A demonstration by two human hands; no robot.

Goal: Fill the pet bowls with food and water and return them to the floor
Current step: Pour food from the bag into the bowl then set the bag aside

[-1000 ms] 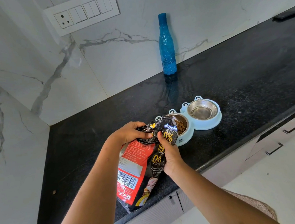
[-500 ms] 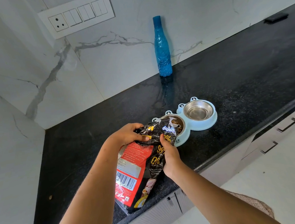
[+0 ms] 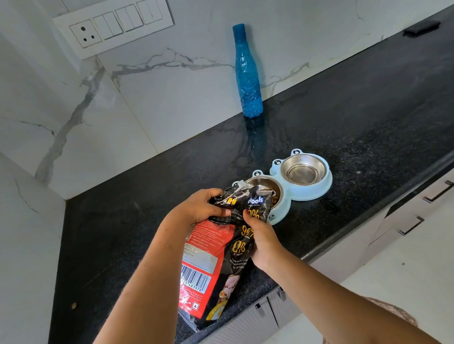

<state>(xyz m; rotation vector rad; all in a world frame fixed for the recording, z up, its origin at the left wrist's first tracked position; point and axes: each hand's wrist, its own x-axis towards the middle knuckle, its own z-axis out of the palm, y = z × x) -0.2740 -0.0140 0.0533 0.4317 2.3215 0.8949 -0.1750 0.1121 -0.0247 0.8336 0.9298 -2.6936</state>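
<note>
A black and red pet food bag point(image 3: 222, 257) is held over the black counter, its crumpled top leaning toward the left bowl. My left hand point(image 3: 196, 207) grips the bag's top from the left, and my right hand point(image 3: 262, 240) pinches its right edge. The pale blue double bowl stand point(image 3: 318, 191) sits just beyond the bag. Its left steel bowl point(image 3: 265, 183) holds brown kibble and is partly hidden by the bag. Its right steel bowl point(image 3: 304, 169) looks empty. A blue water bottle point(image 3: 247, 71) stands upright against the marble wall.
The black granite counter point(image 3: 379, 109) runs into a corner at the left. A small dark object point(image 3: 422, 28) lies at the far right by the wall. A switch panel point(image 3: 114, 22) is on the wall. Drawers with metal handles point(image 3: 439, 190) sit below the counter edge.
The bag's top has been folded and crumpled further over the left bowl, hiding more of the kibble. Both hands have kept their hold on the bag.
</note>
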